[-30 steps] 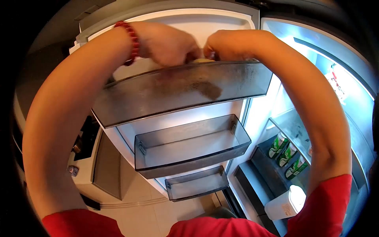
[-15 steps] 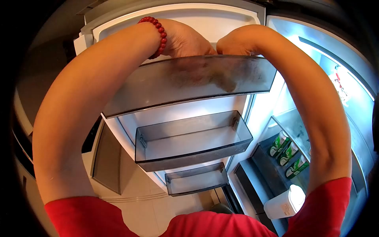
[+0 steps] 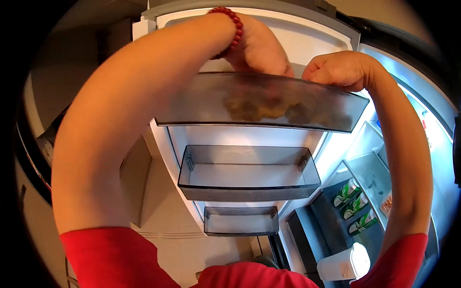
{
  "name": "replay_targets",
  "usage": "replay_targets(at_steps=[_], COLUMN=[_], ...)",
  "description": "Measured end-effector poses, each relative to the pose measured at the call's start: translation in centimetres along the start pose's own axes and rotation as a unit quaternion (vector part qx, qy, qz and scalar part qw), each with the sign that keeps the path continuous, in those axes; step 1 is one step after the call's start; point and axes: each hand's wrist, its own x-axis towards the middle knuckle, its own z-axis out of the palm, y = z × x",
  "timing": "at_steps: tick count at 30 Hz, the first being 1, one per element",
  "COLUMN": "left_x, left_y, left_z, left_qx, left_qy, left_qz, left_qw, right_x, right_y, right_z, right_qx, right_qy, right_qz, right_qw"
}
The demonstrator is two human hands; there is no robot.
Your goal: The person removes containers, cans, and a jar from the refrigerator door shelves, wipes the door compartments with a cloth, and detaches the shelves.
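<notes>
My left hand (image 3: 264,50), with a red bead bracelet (image 3: 236,36) at its wrist, reaches down into the top door bin (image 3: 187,113) of a fridge. Its fingers are behind the bin's smoky front and cannot be made out. My right hand (image 3: 336,71) is at the same bin's upper rim, towards the right end, its fingers curled closed. Whatever it may hold is hidden. Blurred yellow-brown and dark shapes (image 3: 269,109) show through the bin's front, below both hands.
Lower on the open door are a middle bin (image 3: 249,193) and a bottom bin (image 3: 240,228). Inside the fridge at right stand several green cans (image 3: 355,206) and a white lidded jug (image 3: 338,265). A glass shelf (image 3: 367,175) lies above the cans.
The view has shifted, and the top bin now tilts down to the right. My hands have moved apart along it, the right one towards its right end.
</notes>
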Motion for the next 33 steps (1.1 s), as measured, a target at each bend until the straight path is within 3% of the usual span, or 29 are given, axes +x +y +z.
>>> replay_targets(at_steps=[1, 2, 4, 8, 9, 12, 14, 16, 18, 22, 24, 25, 27, 29, 33], left_x=[-0.9, -1.9, -3.8, -6.8, -7.4, -7.6, -7.2, -7.0, -6.4, -4.5, -3.2, -2.6, -1.0, 0.3, 2.7], left_y=[-0.3, -0.7, -1.4, -2.9, -2.9, -3.7, -3.8, -3.1, -2.1, -1.7, -1.5, -1.7, -0.2, 1.7, 2.7], left_z=[0.0, 0.0, 0.5, 1.0, 1.3, 1.4, 1.2, 1.6, 2.0, 1.4, 1.0, 1.2, 0.9, 0.8, 0.4], left_qx=[0.005, 0.011, 0.037, 0.112, 0.224, 0.132, 0.127, 0.127, 0.039, 0.005, 0.046, -0.017, 0.004, 0.03, 0.14], left_qy=[0.002, 0.007, 0.019, 0.081, 0.12, 0.139, 0.144, 0.147, 0.149, 0.114, 0.076, 0.086, 0.061, 0.038, 0.117], left_qz=[-0.02, -0.044, -0.092, -0.202, -0.201, -0.198, -0.231, -0.263, -0.276, -0.211, -0.149, -0.085, -0.092, -0.1, -0.062], left_qw=[1.0, 0.999, 0.995, 0.97, 0.946, 0.961, 0.954, 0.945, 0.949, 0.971, 0.985, 0.993, 0.994, 0.994, 0.981], right_x=[0.4, 0.9, 1.9, 2.1, 2.0, 1.8, 1.6, 0.9, 0.2, -0.8, -0.8, -0.7, -1.0, -2.1, -2.6], right_y=[-0.2, -0.4, -0.9, -4.5, -5.2, -6.1, -5.7, -5.4, -5.2, -3.9, -2.3, -1.2, -0.1, -0.1, -0.3], right_z=[-0.1, 0.1, 0.9, 3.3, 3.8, 5.1, 6.3, 5.9, 5.4, 4.4, 3.0, 2.0, 1.0, 1.0, 2.3], right_qx=[0.003, 0.002, 0.021, 0.103, 0.107, 0.108, 0.109, 0.073, 0.037, 0.042, 0.038, 0.003, -0.029, -0.188, -0.185], right_qy=[-0.06, -0.064, -0.044, -0.088, -0.089, -0.125, 0.016, -0.002, -0.013, 0.0, -0.004, 0.015, 0.037, 0.115, 0.185], right_qz=[-0.029, -0.03, -0.143, -0.162, -0.163, -0.152, -0.193, -0.182, -0.167, -0.09, -0.072, -0.054, -0.033, 0.015, 0.005], right_qw=[0.998, 0.998, 0.989, 0.977, 0.977, 0.974, 0.975, 0.981, 0.985, 0.995, 0.997, 0.998, 0.998, 0.975, 0.965])
